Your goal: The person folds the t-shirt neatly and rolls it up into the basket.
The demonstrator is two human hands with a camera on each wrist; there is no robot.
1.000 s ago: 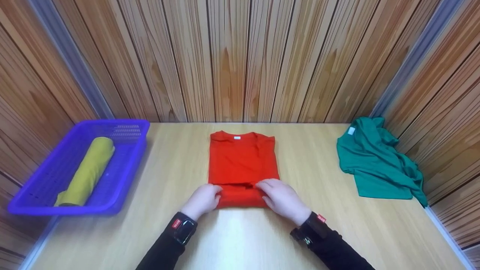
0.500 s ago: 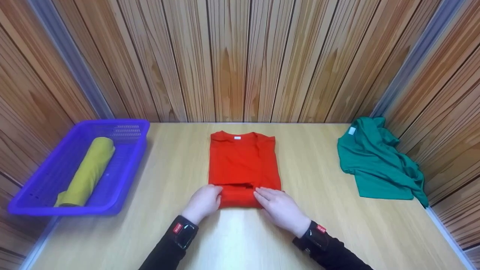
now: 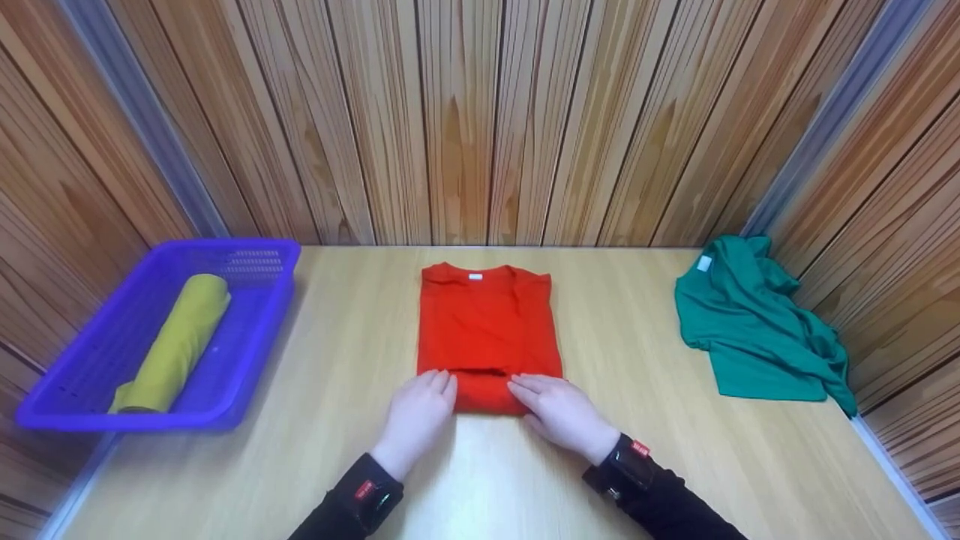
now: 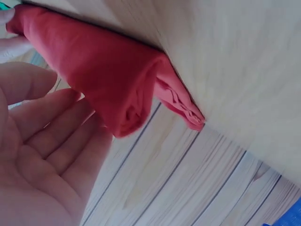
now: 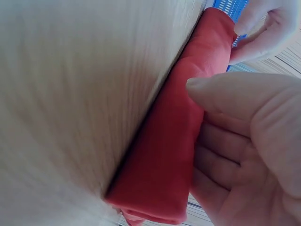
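Observation:
A red shirt (image 3: 484, 326) lies folded on the table, its neckline with a white tag facing the wall. Its near end is turned over into a thick roll (image 3: 489, 393). My left hand (image 3: 418, 409) rests its straight fingers on the roll's left end; in the left wrist view the thumb stands apart from the cloth. On the roll's right part lie the extended fingers of my right hand (image 3: 564, 412). The right wrist view shows that thumb (image 5: 221, 92) against the roll's near side. The inside of the roll shows only at its left end, as layered folds.
On the left stands a purple plastic basket (image 3: 262, 360) holding a rolled yellow cloth (image 3: 176, 341). A crumpled green shirt (image 3: 757, 322) with a white tag lies at the right, near the side wall. Wood-panelled walls (image 3: 465, 120) enclose the table (image 3: 345, 322).
My left hand has shifted slightly right and flattened its fingers over the roll. The right hand moved a little down the roll earlier, then stayed. The shirt looks nearly unchanged.

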